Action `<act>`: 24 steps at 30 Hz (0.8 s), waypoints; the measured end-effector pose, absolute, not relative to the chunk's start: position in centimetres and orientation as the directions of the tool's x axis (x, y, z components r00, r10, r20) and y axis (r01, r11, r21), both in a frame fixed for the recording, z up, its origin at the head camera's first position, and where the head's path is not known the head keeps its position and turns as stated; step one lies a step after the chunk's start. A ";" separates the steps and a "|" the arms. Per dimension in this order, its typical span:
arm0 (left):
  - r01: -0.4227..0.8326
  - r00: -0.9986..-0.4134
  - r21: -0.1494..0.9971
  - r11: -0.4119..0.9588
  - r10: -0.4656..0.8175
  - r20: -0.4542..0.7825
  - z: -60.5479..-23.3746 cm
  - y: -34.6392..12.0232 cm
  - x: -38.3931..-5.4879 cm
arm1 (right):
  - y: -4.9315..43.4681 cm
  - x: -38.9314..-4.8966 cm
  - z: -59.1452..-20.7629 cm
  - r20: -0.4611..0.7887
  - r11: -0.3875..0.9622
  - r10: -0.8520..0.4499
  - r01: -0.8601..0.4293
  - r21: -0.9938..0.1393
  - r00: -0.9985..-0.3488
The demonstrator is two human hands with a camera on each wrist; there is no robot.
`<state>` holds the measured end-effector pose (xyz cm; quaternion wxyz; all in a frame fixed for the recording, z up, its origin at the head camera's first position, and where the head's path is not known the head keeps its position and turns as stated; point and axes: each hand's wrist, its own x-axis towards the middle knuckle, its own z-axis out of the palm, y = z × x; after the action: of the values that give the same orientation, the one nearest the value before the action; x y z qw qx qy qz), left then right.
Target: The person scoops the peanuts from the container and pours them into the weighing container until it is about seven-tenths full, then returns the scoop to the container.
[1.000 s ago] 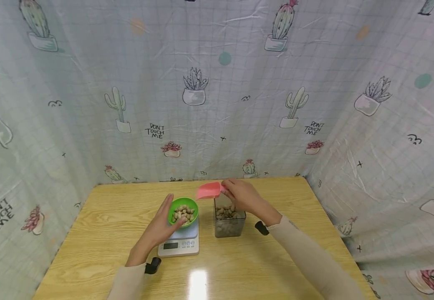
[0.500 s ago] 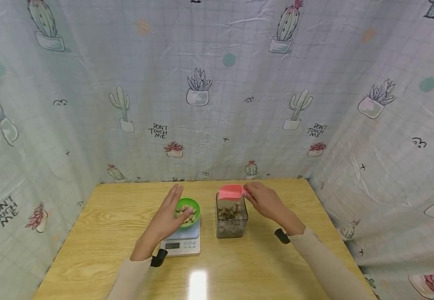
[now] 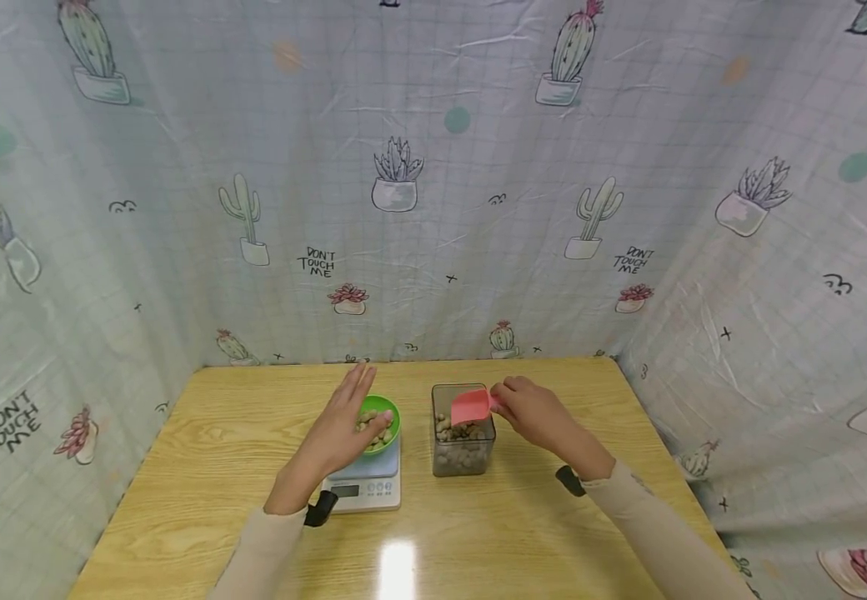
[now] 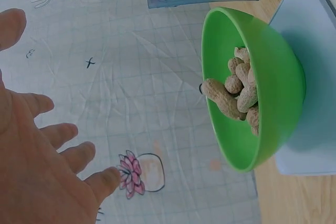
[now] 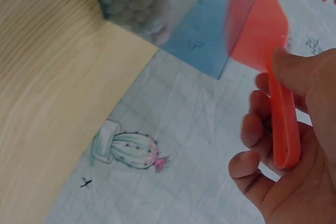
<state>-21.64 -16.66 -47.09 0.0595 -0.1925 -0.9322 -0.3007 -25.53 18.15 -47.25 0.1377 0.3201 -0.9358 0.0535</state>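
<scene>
My right hand (image 3: 534, 410) grips the handle of a pink scoop (image 5: 286, 114). The scoop's blade dips into the mouth of a clear, smoky square container (image 3: 462, 458) that holds unshelled peanuts (image 5: 136, 3). My left hand (image 4: 47, 156) is held with fingers extended, above and beside a green bowl (image 4: 278, 93). In the left wrist view, a gap shows between the hand and the bowl. Several peanuts (image 4: 243, 85) lie in the bowl, which sits on the platform of a white kitchen scale (image 3: 362, 496). In the head view, the left hand covers part of the bowl.
Bowl and container stand side by side on a wooden table (image 3: 538, 517), a narrow gap between them. A cactus-print curtain (image 3: 433, 292) encloses the table's back and sides. Black wrist cameras (image 3: 321, 508) are strapped to both arms.
My right hand has carried the scoop rightward from beside the bowl, then lowered it into the container. My left hand has shifted slightly up and right, its fingers now off the bowl's side.
</scene>
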 end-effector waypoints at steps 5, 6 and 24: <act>0.398 -0.917 0.540 0.742 0.341 0.207 -46.9 -16.6 -21.8 | 16.8 -25.7 -47.2 0.273 0.767 -0.627 -0.639 0.057 -0.729; 0.400 -0.916 0.538 0.742 0.346 0.203 -46.9 -16.6 -21.8 | 16.6 -25.8 -47.2 0.267 0.761 -0.637 -0.645 0.068 -0.723; 0.405 -0.914 0.437 0.803 0.357 0.190 -46.1 -16.7 -21.7 | 14.8 -26.2 -47.4 0.208 0.810 -0.566 -0.585 -0.042 -0.798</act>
<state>-21.71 -16.71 -46.15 0.0493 -0.2009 -0.9482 -0.2411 -26.24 14.84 -47.37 0.0932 0.3038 -0.9467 0.0521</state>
